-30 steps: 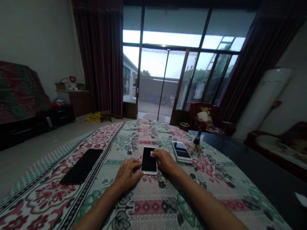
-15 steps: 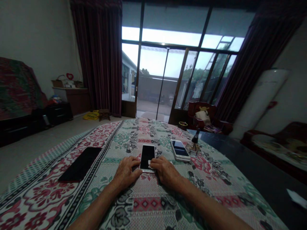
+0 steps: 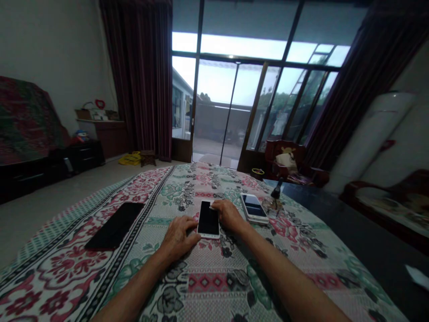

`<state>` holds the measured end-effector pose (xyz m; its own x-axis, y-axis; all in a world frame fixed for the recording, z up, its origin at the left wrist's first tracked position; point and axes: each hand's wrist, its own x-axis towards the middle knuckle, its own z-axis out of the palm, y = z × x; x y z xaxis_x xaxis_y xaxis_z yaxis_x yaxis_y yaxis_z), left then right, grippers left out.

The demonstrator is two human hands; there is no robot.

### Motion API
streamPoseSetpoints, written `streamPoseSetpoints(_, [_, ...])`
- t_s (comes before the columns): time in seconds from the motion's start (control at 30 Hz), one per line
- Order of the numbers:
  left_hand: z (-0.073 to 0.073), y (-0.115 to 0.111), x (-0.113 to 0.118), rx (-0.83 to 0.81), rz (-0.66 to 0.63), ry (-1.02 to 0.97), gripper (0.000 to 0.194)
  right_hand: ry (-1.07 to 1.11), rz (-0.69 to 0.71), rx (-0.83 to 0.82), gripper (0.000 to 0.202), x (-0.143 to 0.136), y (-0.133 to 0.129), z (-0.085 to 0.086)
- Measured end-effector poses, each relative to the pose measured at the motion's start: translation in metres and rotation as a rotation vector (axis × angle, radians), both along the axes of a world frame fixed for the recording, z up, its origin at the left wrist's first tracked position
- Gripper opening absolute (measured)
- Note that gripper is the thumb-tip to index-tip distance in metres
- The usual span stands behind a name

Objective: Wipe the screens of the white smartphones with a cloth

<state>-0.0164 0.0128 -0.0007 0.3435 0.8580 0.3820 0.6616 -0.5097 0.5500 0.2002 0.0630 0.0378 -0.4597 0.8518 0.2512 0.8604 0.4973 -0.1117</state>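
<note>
A white-framed smartphone (image 3: 208, 221) lies face up on the tablecloth, its screen dark. My left hand (image 3: 179, 235) steadies its left side, with the thumb at the lower left corner and the fingers along the edge. At the phone's upper right, my right hand (image 3: 229, 215) is closed, pressing a small white tissue to the glass; the fingers hide most of the tissue. Right of that hand sits a stack of white phones (image 3: 254, 209). A larger black phone or tablet (image 3: 114, 226) rests on the left, apart from both hands.
A floral cloth (image 3: 214, 264) covers the round table. Behind the stacked phones stands a clear glass container (image 3: 273, 205) with a black-handled brush (image 3: 276, 189). A dark surface (image 3: 321, 210) adjoins on the right. Beyond are a glass door and a wooden chair (image 3: 284, 158).
My right hand has slid up the screen from the lower right to the upper right with the tissue. My left hand stays at the phone's left side. The view has shifted slightly.
</note>
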Motion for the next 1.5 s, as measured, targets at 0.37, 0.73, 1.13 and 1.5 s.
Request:
streamPoseSetpoints(0.37, [-0.008, 0.006, -0.001, 0.014, 0.001, 0.0, 0.022, -0.059, 0.166, -0.002, 0.027, -0.007, -0.075, 0.0])
streamPoseSetpoints(0.73, [-0.002, 0.002, 0.0, 0.007, 0.005, 0.011, 0.02, -0.118, 0.035, 0.042, 0.026, -0.031, 0.003, 0.004])
streamPoseSetpoints(1.13, [-0.005, 0.004, 0.001, 0.012, 0.033, -0.028, 0.022, -0.069, 0.234, -0.007, 0.021, -0.028, -0.056, -0.001])
streamPoseSetpoints(1.5, [0.0, 0.002, 0.001, 0.0, 0.024, 0.0, 0.02, -0.005, 0.272, -0.009, 0.028, -0.023, -0.046, 0.0])
